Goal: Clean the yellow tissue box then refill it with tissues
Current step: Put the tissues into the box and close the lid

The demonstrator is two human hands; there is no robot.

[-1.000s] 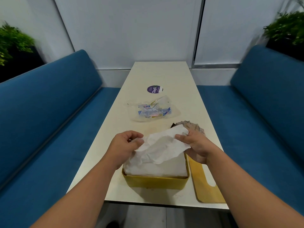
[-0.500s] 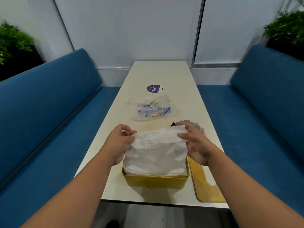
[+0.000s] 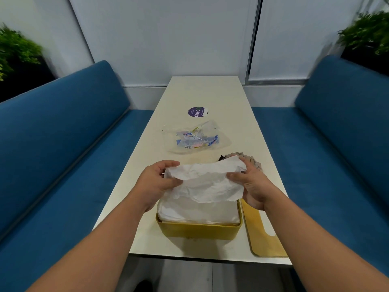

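Both hands (image 3: 205,182) pinch a tissue (image 3: 207,183) over the yellow box (image 3: 199,230); beyond, a sticker (image 3: 197,112) seemingly reads "ClayG"

Both hands — left hand (image 3: 156,182), right hand (image 3: 251,184) — pinch a crumpled tissue (image 3: 205,183) just above the tissue-filled yellow box (image 3: 199,230).

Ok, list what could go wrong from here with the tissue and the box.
1. Both hands, left hand and right hand, pinch the top tissue at opposite ends; pulling apart could tear the thin, crumpled sheet.
2. Lifting it may drag more sheets out of the stack in the open box.
3. The lid lies at the table edge beside the right forearm; a nudge could likely knock it off.
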